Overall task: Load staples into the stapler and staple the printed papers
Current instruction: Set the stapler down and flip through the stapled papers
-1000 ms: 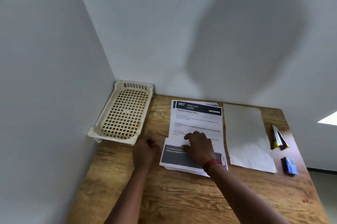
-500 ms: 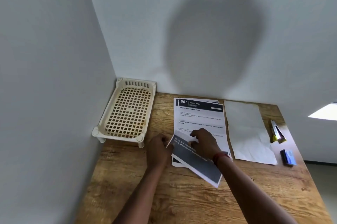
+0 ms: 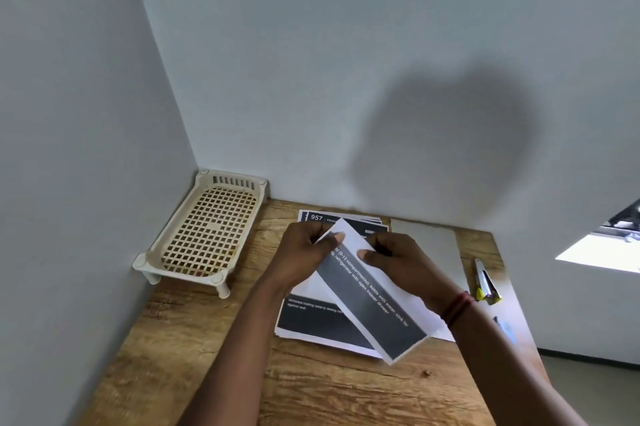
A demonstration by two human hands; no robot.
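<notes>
Both hands hold a printed sheet lifted and turned at an angle above the stack of printed papers on the wooden table. My left hand pinches its far left corner. My right hand grips its far right edge. The sheet has a dark band with white text. A white and yellow stapler lies at the table's right edge, apart from both hands. A small blue staple box shows just past my right forearm, mostly hidden.
A cream plastic lattice tray stands on short legs in the far left corner against the walls. A blank white sheet lies between the stack and the stapler. Walls close in the table on the left and back.
The top sheet has been raised off the stack and turned; both hands rose with it and now grip its far end. The camera tilted and moved nearer.
</notes>
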